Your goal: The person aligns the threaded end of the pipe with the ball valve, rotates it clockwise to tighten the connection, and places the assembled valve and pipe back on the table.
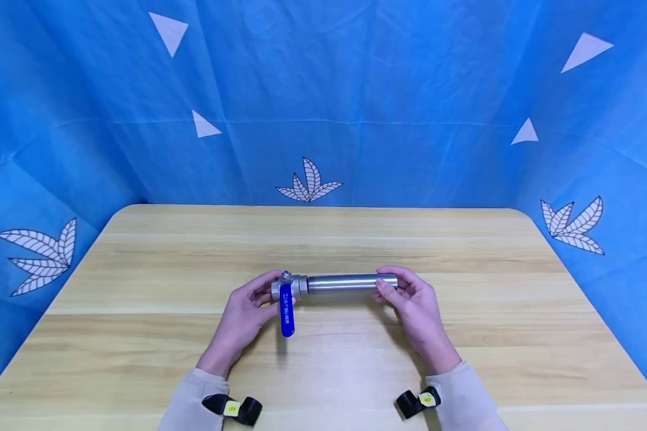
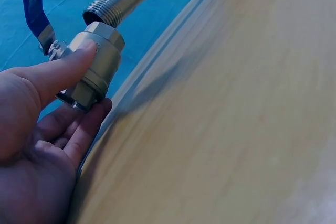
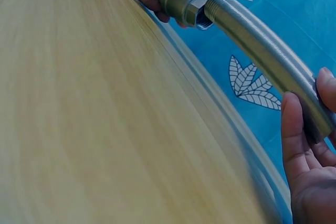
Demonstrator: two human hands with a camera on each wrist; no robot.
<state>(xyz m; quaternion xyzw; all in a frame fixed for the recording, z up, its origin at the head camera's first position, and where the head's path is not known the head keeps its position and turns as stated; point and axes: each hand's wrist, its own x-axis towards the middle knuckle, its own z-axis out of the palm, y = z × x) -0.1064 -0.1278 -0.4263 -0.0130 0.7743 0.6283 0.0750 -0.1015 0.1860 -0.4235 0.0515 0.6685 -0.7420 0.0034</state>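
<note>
My left hand [image 1: 246,312] grips a metal ball valve [image 1: 300,286] by its body, thumb on the near side and fingers around the far side. The valve's blue lever handle [image 1: 286,310] points toward me. In my right hand [image 1: 412,305] is a steel pipe [image 1: 345,282], pinched near its right end between thumb and fingers. The threaded end [image 2: 107,13] of the pipe is right at the valve's hexagonal mouth [image 3: 202,15], slightly offset from the opening in both wrist views. Valve and pipe are held above the wooden table.
The wooden table [image 1: 151,263] has rounded far corners. A blue cloth backdrop [image 1: 356,90] with white triangles and leaf drawings surrounds it on the far side and both flanks. Black straps with yellow labels [image 1: 232,408] are worn on both sleeves.
</note>
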